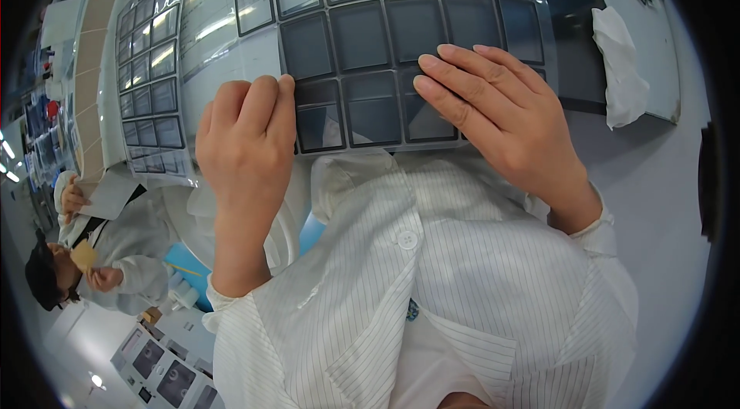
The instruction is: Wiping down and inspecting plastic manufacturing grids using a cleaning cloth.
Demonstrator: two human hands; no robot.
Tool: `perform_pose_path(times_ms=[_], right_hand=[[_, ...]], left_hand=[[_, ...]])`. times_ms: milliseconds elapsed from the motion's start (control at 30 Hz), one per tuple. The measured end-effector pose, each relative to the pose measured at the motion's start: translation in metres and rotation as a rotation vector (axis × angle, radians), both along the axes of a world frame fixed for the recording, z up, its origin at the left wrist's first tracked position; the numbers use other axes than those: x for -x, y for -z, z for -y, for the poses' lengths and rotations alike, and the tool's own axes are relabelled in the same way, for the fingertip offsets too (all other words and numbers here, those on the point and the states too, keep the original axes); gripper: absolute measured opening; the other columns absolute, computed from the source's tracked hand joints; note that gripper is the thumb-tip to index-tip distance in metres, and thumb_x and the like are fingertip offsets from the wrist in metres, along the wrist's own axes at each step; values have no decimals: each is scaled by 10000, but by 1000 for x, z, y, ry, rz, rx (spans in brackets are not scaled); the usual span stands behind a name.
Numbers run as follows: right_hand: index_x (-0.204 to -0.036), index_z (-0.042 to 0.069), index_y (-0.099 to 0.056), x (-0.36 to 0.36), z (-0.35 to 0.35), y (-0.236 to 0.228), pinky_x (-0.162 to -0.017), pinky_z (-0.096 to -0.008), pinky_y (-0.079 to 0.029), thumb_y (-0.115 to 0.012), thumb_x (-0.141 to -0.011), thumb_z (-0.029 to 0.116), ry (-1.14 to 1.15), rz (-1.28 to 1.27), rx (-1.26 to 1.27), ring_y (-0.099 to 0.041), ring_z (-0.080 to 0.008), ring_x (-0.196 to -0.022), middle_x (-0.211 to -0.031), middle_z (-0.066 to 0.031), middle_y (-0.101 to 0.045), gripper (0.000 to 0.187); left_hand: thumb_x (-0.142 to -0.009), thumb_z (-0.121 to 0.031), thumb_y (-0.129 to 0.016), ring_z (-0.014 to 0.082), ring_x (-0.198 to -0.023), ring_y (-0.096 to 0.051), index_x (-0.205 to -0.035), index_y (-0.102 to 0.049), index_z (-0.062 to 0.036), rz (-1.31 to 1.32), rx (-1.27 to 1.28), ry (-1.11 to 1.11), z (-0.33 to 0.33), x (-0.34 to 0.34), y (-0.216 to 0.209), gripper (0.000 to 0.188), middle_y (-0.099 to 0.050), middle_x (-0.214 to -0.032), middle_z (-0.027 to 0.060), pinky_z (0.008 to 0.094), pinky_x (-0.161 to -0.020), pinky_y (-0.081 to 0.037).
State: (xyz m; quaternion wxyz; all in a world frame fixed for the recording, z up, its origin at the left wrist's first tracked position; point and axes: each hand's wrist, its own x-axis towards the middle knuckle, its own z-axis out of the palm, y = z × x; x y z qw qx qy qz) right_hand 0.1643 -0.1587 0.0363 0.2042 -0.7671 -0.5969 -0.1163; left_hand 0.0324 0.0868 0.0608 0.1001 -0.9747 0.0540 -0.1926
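Observation:
A clear, glossy sheet bearing dark rectangular panels [358, 35] in rows lies on the table in front of me. My left hand [247, 127] is closed at its left edge, fingers curled and pressed together, with thumb and index finger at the border of the panels. What lies under those fingertips is partly hidden. My right hand [501, 104] rests flat over the panels on the right side, its fingers stretched out toward the middle. Light strips reflect off the far rows. A lighter framed pane [255, 5] sits at the upper left of the grid.
Another sheet of framed panes [150, 74] lies farther left. White crumpled paper [620, 66] hangs over a grey surface's edge at right, beside a dark surface [572, 16]. At the lower left, another person [142, 228] holds a pale sheet [112, 195] and a yellowish piece [84, 256].

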Motion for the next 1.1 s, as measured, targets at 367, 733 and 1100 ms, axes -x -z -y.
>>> perform_pose_path(times_ms=[367,733,1100], right_hand=[[-1181,108,-725,1,0,1,-1007,-399,-512,-663,-851,106,1,-5,-17,-635,-224,-1197,-1230,-46,-698,336],[-1111,54,-719,-3,1,6,-1004,-384,-507,-659,-827,104,-33,58,-51,-650,-214,-1133,-1185,-50,-698,294],[-1180,100,-722,0,2,4,-1011,-388,-502,-656,-823,98,-2,3,-27,-633,-212,-1195,-1254,-38,-684,364]], left_hand=[[-752,-29,-693,166,-812,-583,-921,-687,-34,-77,-43,83,-5,-4,-8,170,-582,-887,-1,305,-671,-449],[-733,59,-778,186,-746,-619,-858,-702,-26,241,468,-137,-15,12,-2,169,-659,-875,63,272,-597,-466],[-729,-48,-806,184,-661,-599,-1088,-730,-61,11,639,156,33,-11,8,367,-621,-803,38,290,-542,-458]])
